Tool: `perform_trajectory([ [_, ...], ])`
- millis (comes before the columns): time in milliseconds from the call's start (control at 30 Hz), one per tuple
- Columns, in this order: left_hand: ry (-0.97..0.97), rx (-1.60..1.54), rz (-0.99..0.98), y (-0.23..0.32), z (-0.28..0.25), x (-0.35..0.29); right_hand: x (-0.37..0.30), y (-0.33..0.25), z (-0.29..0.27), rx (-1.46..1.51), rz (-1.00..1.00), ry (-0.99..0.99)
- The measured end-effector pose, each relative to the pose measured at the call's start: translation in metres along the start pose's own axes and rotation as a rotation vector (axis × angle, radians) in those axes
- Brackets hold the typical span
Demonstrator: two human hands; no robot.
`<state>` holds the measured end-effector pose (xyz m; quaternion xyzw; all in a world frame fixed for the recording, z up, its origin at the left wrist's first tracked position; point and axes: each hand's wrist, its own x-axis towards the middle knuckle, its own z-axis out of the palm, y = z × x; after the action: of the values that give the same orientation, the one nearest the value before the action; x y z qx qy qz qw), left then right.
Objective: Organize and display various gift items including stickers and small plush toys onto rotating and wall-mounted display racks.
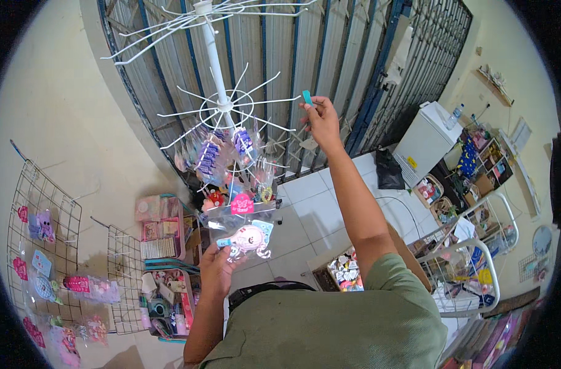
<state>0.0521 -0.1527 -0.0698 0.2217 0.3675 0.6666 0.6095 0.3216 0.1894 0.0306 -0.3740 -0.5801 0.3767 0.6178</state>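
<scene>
My left hand (216,269) grips the lower left of a clear plastic packet (251,237) with a pink rounded header and a pink cartoon-faced item inside; the item's exact kind is unclear. A bit of blue shows by my left fingertips. Raised up and to the right, my right hand (322,122) pinches a small teal strip (307,97). It is at the tip of one long prong of a white revolving display rack (225,106); whether it touches the prong I cannot tell. Several bagged trinkets (214,154) hang from the rack's lower tier, behind the packet.
A folding metal gate (280,74) stands behind the rack. At left are wire grid panels (45,212) with hanging packets and pink bins (181,301) of small goods. A white freezer (427,144), a black bag (389,169) and a white-framed cart (486,270) stand at right.
</scene>
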Motion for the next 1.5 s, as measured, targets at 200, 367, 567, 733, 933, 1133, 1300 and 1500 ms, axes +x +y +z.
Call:
perform_trajectory([
  [200,-0.094,0.045,0.031,0.001,0.046,0.034,0.001,0.008,0.013,0.102,0.013,-0.088],
  [367,-0.102,0.027,0.072,-0.001,0.065,0.048,-0.002,0.027,0.041,0.197,0.019,-0.19],
  [567,-0.093,0.024,0.077,0.002,0.06,0.046,0.0,0.041,0.076,0.243,0.021,-0.302],
  [733,-0.034,0.01,0.082,0.005,0.049,0.037,-0.004,0.044,0.087,0.108,-0.072,-0.354],
  [933,-0.003,-0.012,0.199,0.009,0.026,0.017,-0.041,0.039,0.06,-0.01,-0.234,0.022],
  [1133,0.12,-0.094,0.348,0.036,0.0,-0.029,-0.157,-0.01,0.064,0.154,-0.438,0.21],
  [1300,0.295,-0.093,0.449,0.047,-0.025,-0.079,-0.236,-0.039,0.133,0.258,-0.28,-0.565],
  [1500,0.463,-0.053,0.546,0.037,-0.074,-0.139,-0.286,-0.068,0.239,0.506,0.314,-1.129],
])
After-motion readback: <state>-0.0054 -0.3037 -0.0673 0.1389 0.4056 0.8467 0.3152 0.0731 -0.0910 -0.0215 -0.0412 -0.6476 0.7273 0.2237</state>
